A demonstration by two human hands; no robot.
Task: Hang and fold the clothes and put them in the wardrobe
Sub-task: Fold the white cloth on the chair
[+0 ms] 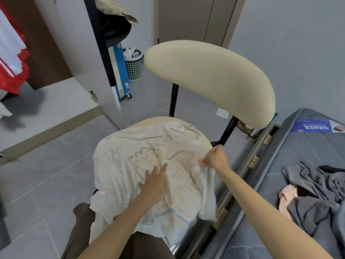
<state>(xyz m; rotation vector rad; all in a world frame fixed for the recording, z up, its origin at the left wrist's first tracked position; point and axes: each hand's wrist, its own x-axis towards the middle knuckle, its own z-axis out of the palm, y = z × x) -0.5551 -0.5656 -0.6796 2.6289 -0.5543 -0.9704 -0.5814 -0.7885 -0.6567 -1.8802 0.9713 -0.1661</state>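
Note:
A white T-shirt (130,165) with a pale printed pattern lies spread over the round seat of a cream chair (214,77). My left hand (155,184) lies flat on the middle of the shirt, fingers straight. My right hand (214,157) pinches the shirt's right edge near the seat's rim and lifts a fold of cloth. The open wardrobe (56,53) stands at the left, with a red and white garment (13,53) hanging inside.
A bed (308,146) at the right carries a heap of grey and pink clothes (313,193). Behind the chair stand a mesh waste basket (133,66) and a blue wheeled case (119,71). Grey tiled floor lies to the left.

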